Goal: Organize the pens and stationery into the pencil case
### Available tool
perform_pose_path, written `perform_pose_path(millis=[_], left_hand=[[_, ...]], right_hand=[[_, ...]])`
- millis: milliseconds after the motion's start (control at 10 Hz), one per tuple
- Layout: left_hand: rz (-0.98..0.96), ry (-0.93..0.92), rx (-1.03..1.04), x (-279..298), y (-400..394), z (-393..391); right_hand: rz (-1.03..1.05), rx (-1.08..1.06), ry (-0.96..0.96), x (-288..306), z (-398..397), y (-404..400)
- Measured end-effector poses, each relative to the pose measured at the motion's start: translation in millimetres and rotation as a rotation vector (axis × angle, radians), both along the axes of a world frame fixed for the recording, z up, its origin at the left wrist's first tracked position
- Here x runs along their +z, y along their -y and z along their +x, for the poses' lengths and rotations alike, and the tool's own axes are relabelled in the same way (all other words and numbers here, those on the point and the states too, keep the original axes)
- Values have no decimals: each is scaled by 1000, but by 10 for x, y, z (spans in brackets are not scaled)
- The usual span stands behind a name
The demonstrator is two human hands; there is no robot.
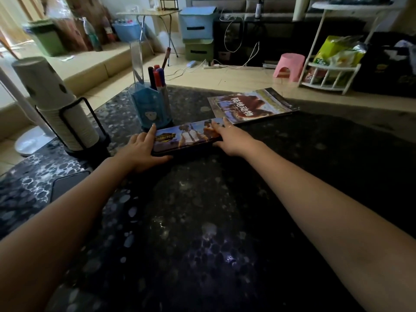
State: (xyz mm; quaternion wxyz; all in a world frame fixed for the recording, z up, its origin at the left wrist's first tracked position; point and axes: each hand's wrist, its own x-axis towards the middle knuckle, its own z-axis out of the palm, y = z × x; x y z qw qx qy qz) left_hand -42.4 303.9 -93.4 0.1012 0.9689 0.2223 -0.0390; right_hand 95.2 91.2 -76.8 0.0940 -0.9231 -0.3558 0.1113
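A flat pencil case [188,137] with a printed game picture on its closed lid lies on the dark patterned table [202,221]. My left hand [141,152] grips its left end, thumb along the front edge and a finger at the back. My right hand [229,138] holds the right end, fingers spread over the lid. Just behind the case stands a blue pen holder [150,106] with several markers [157,77] and a clear ruler [137,61] sticking up out of it.
A picture book [252,104] lies on the table behind the right hand. A stack of paper cups [54,102] in a black wire rack stands at the left. A dark flat object [67,183] rests near the left forearm. Floor clutter lies beyond the table.
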Motion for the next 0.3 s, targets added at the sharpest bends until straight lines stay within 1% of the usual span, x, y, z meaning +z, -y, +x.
perform_pose_path(millis=[100,200,300], left_hand=[[-10,-17,11,46,46,-27],[-41,38,-15,155,123,-102],[-28,281,-120,384,276,-287]], right_hand=[[-101,12,-45,61,-25,29],[-4,17,-87,186,-38,202],[314,-6,-1,365,-182,592]])
